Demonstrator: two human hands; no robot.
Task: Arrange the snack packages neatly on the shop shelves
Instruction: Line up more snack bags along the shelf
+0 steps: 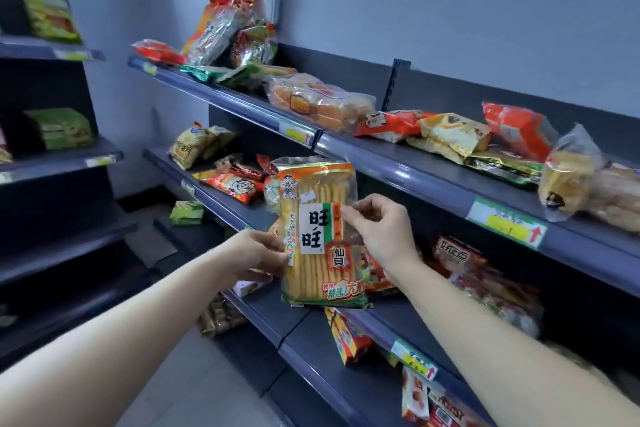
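I hold a tall yellow rice-cracker package point(318, 236) upright in front of the middle shelf point(242, 208). My left hand point(254, 255) grips its left edge near the middle. My right hand point(379, 229) pinches its right side with fingertips on the front. On the top shelf point(398, 152) lie several untidy packs: a bread bag point(318, 102), red and yellow packets point(446, 135) and a leaning pile point(228, 31) at the far end. Red packets point(232, 184) and yellow bags point(194, 146) lie on the middle shelf.
A second shelf unit point(62, 156) stands on the left with green packages point(59, 128). Lower shelves hold more snack packs point(349, 336), some hanging over the edge. A green pack point(187, 213) lies low in the corner. Grey wall behind.
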